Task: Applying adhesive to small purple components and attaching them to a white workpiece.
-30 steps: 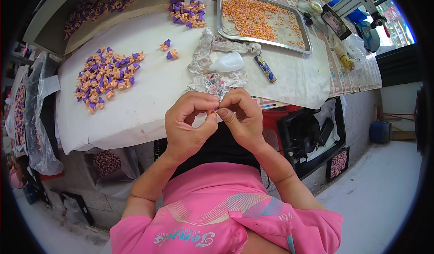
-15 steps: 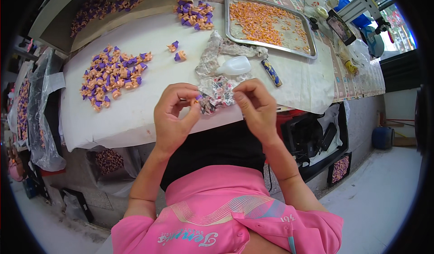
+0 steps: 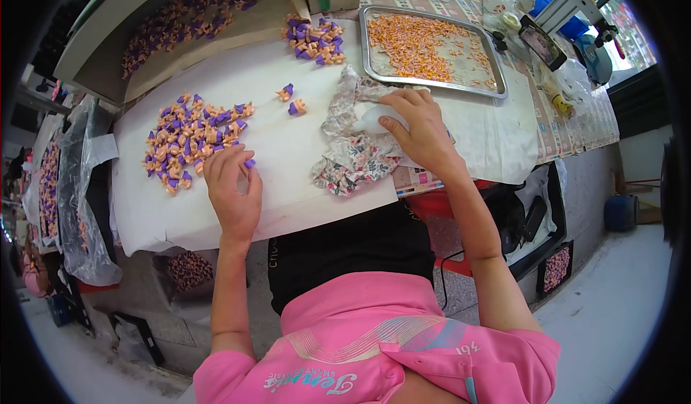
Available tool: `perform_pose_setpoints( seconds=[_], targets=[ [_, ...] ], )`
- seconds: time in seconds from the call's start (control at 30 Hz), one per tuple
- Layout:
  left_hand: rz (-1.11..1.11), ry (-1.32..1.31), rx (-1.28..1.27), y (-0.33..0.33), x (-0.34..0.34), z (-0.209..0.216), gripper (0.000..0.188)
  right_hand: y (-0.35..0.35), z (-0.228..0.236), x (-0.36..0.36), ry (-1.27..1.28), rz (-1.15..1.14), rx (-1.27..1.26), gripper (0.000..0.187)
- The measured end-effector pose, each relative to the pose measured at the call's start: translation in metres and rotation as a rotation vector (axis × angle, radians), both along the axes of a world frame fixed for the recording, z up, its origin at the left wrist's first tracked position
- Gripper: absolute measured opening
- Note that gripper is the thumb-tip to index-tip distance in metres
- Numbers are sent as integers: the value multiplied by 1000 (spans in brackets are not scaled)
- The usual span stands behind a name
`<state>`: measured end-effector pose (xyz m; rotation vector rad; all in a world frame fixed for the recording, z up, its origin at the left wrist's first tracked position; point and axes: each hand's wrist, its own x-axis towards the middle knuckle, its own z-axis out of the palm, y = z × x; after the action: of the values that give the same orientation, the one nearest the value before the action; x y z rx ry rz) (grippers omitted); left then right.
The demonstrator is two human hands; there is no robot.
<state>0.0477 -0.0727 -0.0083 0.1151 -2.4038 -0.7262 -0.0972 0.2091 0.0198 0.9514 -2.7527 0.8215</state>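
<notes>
My left hand (image 3: 234,192) is closed with its fingertips at the near right edge of a pile of small peach-and-purple plastic figures (image 3: 191,134). A small purple piece (image 3: 250,164) shows at those fingertips; the fingers cover the rest of it. On the right, my right hand (image 3: 423,130) is wrapped over a translucent white squeeze bottle (image 3: 371,120), its nozzle pointing left. The bottle lies on a crumpled floral cloth (image 3: 356,165). Two loose figures (image 3: 297,107) sit between the pile and the cloth.
A metal tray (image 3: 374,69) of small orange-and-pink parts lies at the back right. Another heap of figures (image 3: 314,41) is behind the cloth. At the far left stands a box-like shelf (image 3: 90,41) with more figures. A phone on a stand (image 3: 541,43) is at the right.
My left hand has moved left from the cloth to the pile, with the purple piece at its fingertips. My right hand has moved up onto the bottle, now covering the blue cylinder beside it.
</notes>
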Motion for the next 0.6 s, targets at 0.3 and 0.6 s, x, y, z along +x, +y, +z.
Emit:
perform_pose_setpoints(
  seconds=[0.3,0.6],
  targets=[
    [-206,22,56,16,-57,13,24,7,12,4,-218,107,-1,41],
    [-303,-227,-115,23,-96,9,31,13,27,38,-526,-6,-551,34]
  ],
)
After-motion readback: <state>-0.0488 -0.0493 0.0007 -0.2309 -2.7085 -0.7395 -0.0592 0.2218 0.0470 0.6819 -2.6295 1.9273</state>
